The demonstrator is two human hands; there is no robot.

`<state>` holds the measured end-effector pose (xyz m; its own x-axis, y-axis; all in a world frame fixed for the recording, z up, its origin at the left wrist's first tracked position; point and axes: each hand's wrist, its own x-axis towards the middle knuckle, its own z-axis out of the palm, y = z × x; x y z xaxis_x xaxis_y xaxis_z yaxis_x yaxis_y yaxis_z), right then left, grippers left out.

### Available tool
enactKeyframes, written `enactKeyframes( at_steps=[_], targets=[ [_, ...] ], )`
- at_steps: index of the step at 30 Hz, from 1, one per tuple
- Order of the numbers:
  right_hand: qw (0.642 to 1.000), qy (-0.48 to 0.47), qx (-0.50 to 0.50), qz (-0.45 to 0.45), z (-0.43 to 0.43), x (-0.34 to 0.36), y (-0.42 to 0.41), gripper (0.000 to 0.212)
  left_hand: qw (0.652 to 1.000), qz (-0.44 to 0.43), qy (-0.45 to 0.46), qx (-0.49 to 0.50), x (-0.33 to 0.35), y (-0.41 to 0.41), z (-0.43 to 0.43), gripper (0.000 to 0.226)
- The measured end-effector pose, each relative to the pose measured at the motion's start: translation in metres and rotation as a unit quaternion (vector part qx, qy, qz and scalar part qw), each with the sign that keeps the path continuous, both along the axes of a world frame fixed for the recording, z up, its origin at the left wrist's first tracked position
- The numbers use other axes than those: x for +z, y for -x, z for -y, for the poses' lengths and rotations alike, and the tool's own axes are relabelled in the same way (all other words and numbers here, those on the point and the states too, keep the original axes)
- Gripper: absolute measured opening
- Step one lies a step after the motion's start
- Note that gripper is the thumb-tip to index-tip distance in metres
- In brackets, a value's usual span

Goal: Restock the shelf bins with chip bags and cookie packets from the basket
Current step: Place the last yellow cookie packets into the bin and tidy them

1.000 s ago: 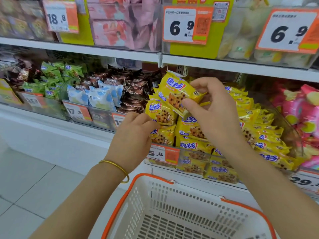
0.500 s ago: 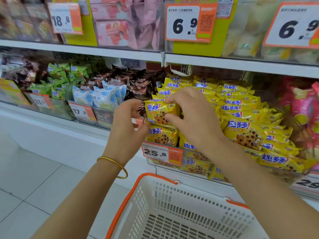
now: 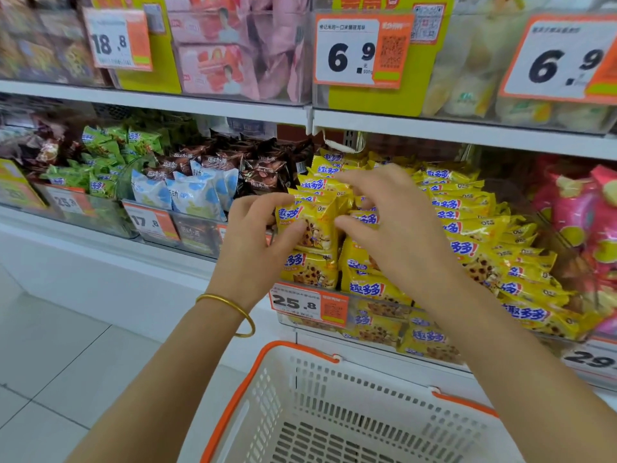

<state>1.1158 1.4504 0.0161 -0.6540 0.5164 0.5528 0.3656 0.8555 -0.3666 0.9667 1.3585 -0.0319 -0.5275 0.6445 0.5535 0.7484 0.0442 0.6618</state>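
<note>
I take the 25.8 price tag [image 3: 309,304] as my mark. Straight above it my left hand [image 3: 257,248] has its grip closed on one yellow cookie packet [image 3: 314,225]: the thumb lies on the printed front and the fingers curl over the top left edge. The packet stands upright at the front of the clear bin [image 3: 377,324] that carries the tag, touching the packets beneath it. Above and to the right of the tag, my right hand [image 3: 397,232] lies on the pile of yellow cookie packets [image 3: 474,228], with its grip loose, fingers spread and only lightly bent, closed round nothing. Below the tag sits the white basket [image 3: 350,396].
</note>
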Motion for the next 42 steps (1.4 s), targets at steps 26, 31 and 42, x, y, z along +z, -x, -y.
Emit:
enactKeyframes(
  at_steps=[26, 31, 42],
  targets=[
    [0.963, -0.231, -0.137, 0.026, -0.016, -0.047, -0.020, 0.049, 0.938, -0.320, 0.048, 0.123, -0.005, -0.024, -0.025, 0.038],
    [0.959, -0.234, -0.158, 0.019, -0.014, -0.049, -0.018, 0.047, 0.920, -0.365, 0.047, 0.137, -0.020, -0.029, -0.022, 0.041],
    [0.952, -0.247, -0.158, 0.084, -0.016, -0.039, -0.019, 0.062, 0.928, -0.353, 0.046, 0.108, -0.011, -0.020, -0.022, 0.038]
  ],
)
